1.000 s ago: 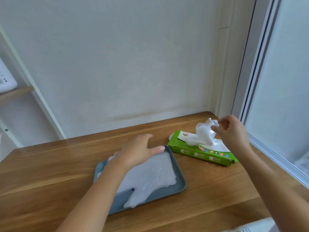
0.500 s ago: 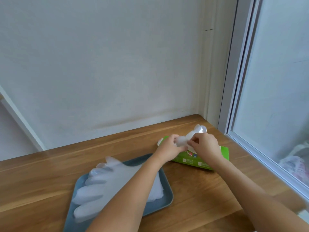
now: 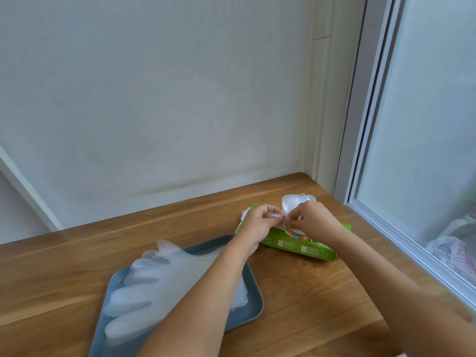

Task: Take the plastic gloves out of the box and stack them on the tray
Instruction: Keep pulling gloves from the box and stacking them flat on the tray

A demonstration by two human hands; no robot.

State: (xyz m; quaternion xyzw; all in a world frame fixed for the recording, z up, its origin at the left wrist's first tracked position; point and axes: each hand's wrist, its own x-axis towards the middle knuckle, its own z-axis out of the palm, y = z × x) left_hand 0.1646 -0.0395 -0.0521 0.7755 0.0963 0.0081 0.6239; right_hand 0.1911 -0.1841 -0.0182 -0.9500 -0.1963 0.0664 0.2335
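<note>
A green box [image 3: 306, 248] of plastic gloves lies on the wooden table near the window. Above its opening, my left hand [image 3: 260, 222] and my right hand [image 3: 313, 220] both pinch a clear plastic glove [image 3: 293, 203] that sticks up out of the box. A blue-grey tray [image 3: 253, 302] sits in front of the box, to its left. Stacked clear gloves [image 3: 159, 282] lie flat on the tray, fingers pointing left over its rim. My left forearm crosses over the tray and hides part of the stack.
The wooden table [image 3: 309, 300] runs into a corner: a white wall behind and a sliding window frame [image 3: 360, 124] on the right. A white slanted shelf post [image 3: 28, 191] stands at the far left.
My left hand left the gloves on the tray and moved right to the box. It now pinches the glove together with my right hand. The view shifted right.
</note>
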